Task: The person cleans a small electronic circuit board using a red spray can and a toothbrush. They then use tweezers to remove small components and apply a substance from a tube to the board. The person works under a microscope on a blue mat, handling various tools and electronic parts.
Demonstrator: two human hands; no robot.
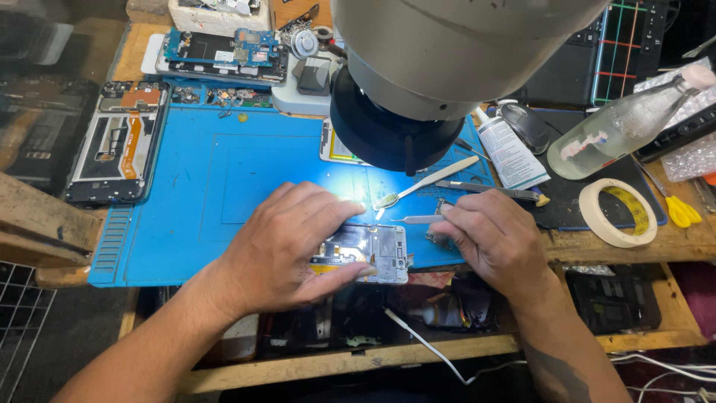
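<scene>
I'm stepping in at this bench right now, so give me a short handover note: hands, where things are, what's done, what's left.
Left hand: holds the opened phone steady at the blue mat's front edge, under the microscope light.
Right hand: grips tweezers, tips pointing toward the phone's top edge.
Nearby: a spudger above the phone, another opened phone far left, a tape roll right.
Done: phone's back is off, insides exposed.
Left: cannot tell which part is being worked; nothing visibly lifted out yet.
</scene>
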